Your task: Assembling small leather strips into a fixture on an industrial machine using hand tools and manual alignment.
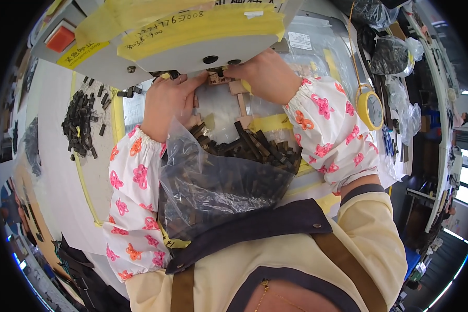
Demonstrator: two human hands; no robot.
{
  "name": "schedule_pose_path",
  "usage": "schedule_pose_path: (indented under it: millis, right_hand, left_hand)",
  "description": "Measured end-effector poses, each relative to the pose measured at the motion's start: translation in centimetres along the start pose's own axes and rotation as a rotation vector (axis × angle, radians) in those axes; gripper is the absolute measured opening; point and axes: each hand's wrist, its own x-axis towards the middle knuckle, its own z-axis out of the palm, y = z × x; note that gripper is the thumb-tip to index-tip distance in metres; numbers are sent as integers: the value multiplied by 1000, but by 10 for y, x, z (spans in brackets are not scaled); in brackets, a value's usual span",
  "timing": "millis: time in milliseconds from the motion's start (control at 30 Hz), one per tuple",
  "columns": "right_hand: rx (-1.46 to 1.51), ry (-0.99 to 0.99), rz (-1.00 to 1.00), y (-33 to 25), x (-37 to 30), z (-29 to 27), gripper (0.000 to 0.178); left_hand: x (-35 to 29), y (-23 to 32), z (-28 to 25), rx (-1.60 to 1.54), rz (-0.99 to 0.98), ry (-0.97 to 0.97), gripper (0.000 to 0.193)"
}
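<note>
Under the machine head (203, 44), both of my hands meet at a small wood-coloured block (218, 78) with a dark piece on it. My left hand (167, 103) stretches its index finger to the block's left side, thumb apart. From the right, my right hand (269, 77) reaches its bent fingers to the dark piece; the machine's edge partly hides its fingertips, which look closed on it. Just in front of me lies a clear plastic bag (213, 187), open toward the machine. Many short dark strap pieces (265, 148) fill it and spill from its mouth.
More dark strap pieces with loose threads (80, 125) are heaped at the left. The machine carries a red button (60, 37) and yellow tape. A yellow tape roll (370, 110) sits beyond my right sleeve. Plastic bags (392, 54) crowd the far right.
</note>
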Motion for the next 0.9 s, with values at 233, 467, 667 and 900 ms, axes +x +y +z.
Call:
schedule_pose_path:
  millis: [233, 467, 667, 900]
  right_hand:
    - [13, 51, -10, 5, 1, 6, 19]
    - [52, -23, 29, 3, -1, 2, 20]
    - [29, 10, 9, 4, -1, 2, 21]
    - [238, -7, -10, -4, -5, -15, 21]
  left_hand:
    - [1, -1, 1, -18, 30, 58, 35]
    - [-1, 0, 1, -9, 3, 1, 34]
    - [-1, 3, 0, -21, 14, 33, 33]
    - [-8, -11, 12, -3, -42, 148, 25]
